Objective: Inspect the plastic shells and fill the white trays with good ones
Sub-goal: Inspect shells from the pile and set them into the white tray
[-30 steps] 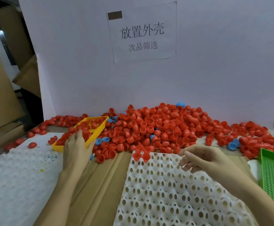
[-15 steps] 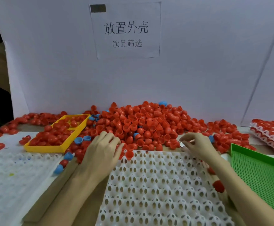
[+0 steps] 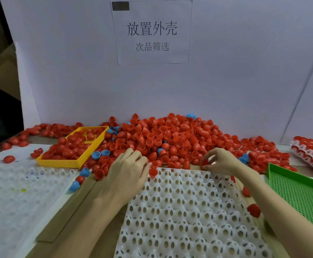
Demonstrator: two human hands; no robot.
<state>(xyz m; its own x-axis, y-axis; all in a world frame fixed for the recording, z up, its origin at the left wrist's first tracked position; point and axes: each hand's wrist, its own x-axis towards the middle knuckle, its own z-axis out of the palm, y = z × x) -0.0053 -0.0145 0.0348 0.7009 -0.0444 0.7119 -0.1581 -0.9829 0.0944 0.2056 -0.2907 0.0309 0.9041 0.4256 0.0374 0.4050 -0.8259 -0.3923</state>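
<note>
Head camera view, looking down at a tabletop (image 3: 68, 211) backed by a white board with one paper sign (image 3: 152, 31) of printed characters. A large heap of glossy red plastic shells (image 3: 163, 138), small rounded cups, lies against the board, with a few blue shells (image 3: 98, 155) scattered among them. Two empty white trays show: a moulded white tray (image 3: 185, 216) pierced with rows of oval holes, front centre, and a second white tray (image 3: 12, 192) on the left. One shallow yellow tray (image 3: 58, 162) holds red shells; one green mesh tray (image 3: 301, 190) sits at right, and stacked filled trays (image 3: 312, 153) lie far right. The left hand (image 3: 127, 170) rests palm down at the heap's near edge, fingers loosely curled over shells; whether it grips any cannot be told. The right hand (image 3: 221, 162) pinches a single red shell (image 3: 205, 162) between thumb and fingertips, just beyond the centre tray's far edge.
</note>
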